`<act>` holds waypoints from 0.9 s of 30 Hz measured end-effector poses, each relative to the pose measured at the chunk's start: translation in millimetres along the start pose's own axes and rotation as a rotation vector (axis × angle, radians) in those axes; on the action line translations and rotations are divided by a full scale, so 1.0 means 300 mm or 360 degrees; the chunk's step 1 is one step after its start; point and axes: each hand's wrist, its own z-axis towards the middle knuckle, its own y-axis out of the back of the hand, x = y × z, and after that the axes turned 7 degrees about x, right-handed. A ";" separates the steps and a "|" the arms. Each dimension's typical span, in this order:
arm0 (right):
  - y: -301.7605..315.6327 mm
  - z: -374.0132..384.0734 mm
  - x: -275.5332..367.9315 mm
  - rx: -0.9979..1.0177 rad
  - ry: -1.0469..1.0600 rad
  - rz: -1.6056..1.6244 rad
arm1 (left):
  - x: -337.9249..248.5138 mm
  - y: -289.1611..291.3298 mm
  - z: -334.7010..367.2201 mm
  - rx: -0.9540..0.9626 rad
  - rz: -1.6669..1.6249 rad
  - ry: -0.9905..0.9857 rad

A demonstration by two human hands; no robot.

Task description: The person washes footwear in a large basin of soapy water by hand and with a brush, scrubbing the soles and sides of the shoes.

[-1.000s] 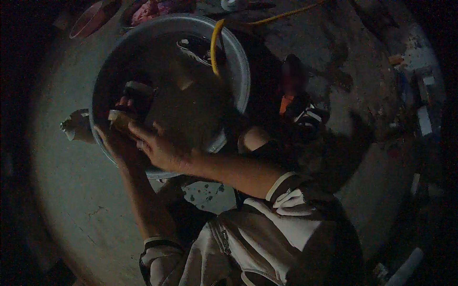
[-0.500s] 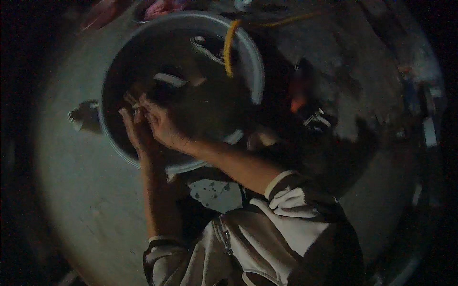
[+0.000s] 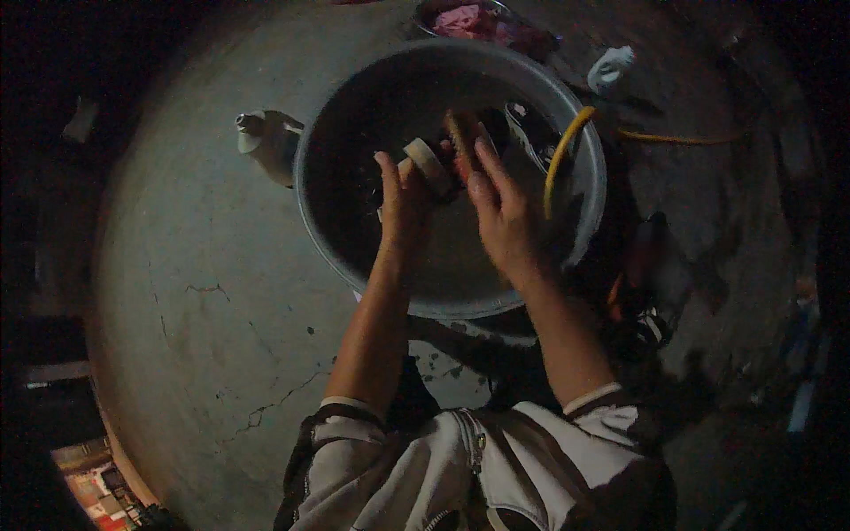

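A wide grey basin (image 3: pixel 482 310) of dark water lies in front of me. My left hand (image 3: pixel 403 202) is closed around a dark shoe with a pale sole (image 3: pixel 427 165), its thumb standing up. In my right hand (image 3: pixel 503 217) is a brown scrub brush (image 3: pixel 460 140), held close against the shoe, its fingers along the back. Whether the bristles touch the shoe is hard to make out in the dim light. A second dark shoe with a white edge (image 3: pixel 529 137) lies in the basin, right of the brush.
A yellow hose (image 3: pixel 567 155) bends over the basin's right rim. Left of the basin stands a pale bottle (image 3: pixel 257 137). Beyond the far rim are a bowl with pink cloth (image 3: pixel 465 19) and a crumpled whitish thing (image 3: pixel 611 69). Cracked concrete floor (image 3: pixel 212 292) surrounds the basin.
My hands were together at the basin's left side; now they are apart. The left has taken hold of the shoe, and the right holds the brush beside it. My view has turned.
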 end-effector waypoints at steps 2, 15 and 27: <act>-0.037 -0.090 0.023 0.0095 0.0065 -0.0048 | 0.014 0.023 0.001 -0.0060 -0.0058 0.0047; -0.079 -0.071 -0.020 0.0076 0.0000 -0.0142 | 0.101 -0.030 -0.042 -0.0191 -0.0275 0.0063; 0.178 0.014 -0.116 -0.0454 -0.0706 -0.0149 | 0.030 -0.085 -0.076 -0.0320 -0.0639 -0.0065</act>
